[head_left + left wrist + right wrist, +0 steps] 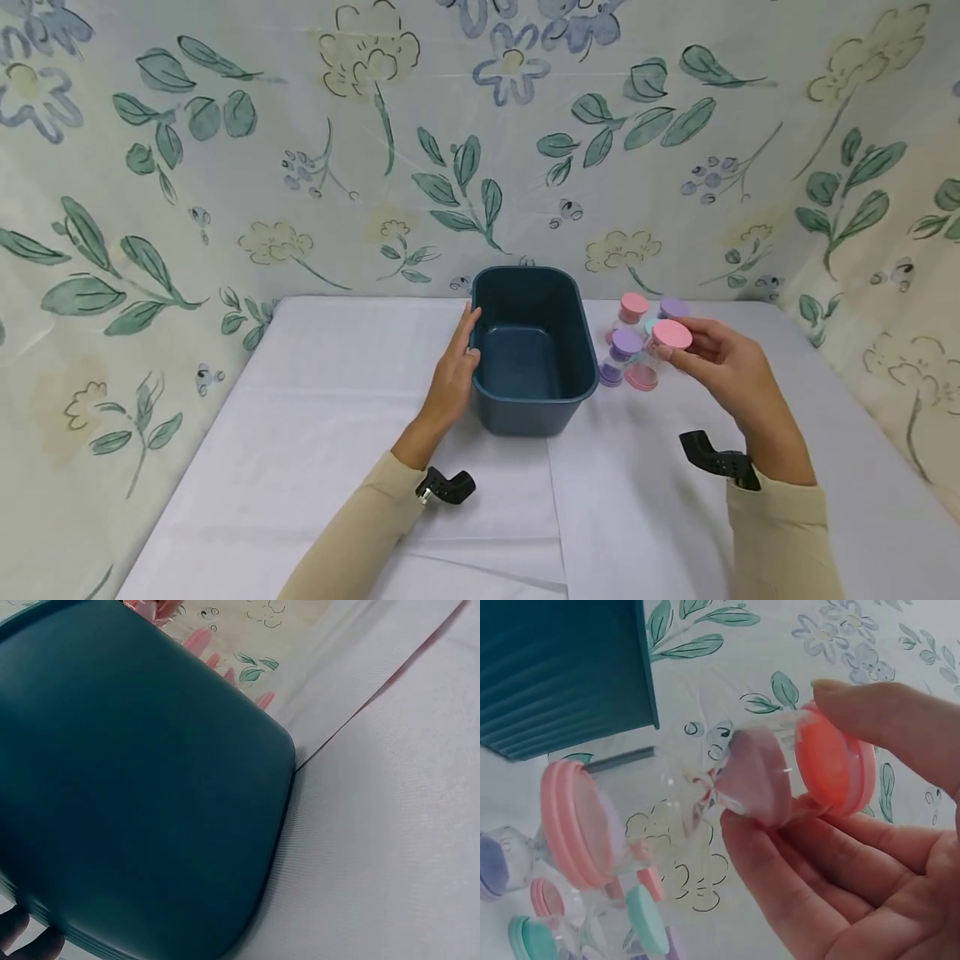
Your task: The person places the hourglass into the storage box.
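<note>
A pink-capped sand timer (671, 335) is in my right hand (723, 358), thumb and fingers round its top end. In the right wrist view its pink cap (836, 761) and pink sand (757, 776) show, with the clear glass tilted. Beside it stand other sand timers: a purple one (626, 343) in front, a pink one (633, 305) and a purple one (672, 309) behind, and a teal one partly hidden. My left hand (452, 375) lies along the left side of a dark blue bin (525, 417), its fingertips (45, 943) at the rim.
The bin sits near the back middle of a white-covered table (322, 433), left of the timers. A floral cloth backdrop (480, 167) rises behind the table's far edge. A black wrist mount (716, 457) sticks out from each sleeve.
</note>
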A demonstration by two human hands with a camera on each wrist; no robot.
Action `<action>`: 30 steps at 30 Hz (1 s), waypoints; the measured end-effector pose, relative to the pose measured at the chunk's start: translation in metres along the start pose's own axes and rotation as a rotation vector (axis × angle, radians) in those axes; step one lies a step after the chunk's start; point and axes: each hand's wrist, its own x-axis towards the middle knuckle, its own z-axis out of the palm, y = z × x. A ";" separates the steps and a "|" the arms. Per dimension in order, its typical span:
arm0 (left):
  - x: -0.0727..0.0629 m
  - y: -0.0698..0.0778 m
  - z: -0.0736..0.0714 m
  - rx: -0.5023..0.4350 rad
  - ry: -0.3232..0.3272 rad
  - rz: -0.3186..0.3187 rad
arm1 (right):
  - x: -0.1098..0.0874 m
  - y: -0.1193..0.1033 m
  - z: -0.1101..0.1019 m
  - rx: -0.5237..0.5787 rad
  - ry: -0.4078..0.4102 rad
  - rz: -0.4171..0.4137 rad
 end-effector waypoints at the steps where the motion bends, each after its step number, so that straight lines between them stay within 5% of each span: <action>1: 0.001 -0.001 0.000 -0.001 -0.002 0.001 | 0.000 -0.002 0.000 0.008 0.008 0.008; 7: 0.002 0.001 0.003 -0.011 -0.013 -0.001 | 0.002 -0.014 -0.003 0.015 0.046 0.072; 16: 0.003 0.002 0.003 -0.013 -0.002 -0.009 | 0.012 -0.035 -0.001 -0.001 0.093 -0.047; 30: 0.000 0.000 -0.001 0.013 0.005 -0.025 | 0.021 -0.064 0.012 0.014 0.058 -0.099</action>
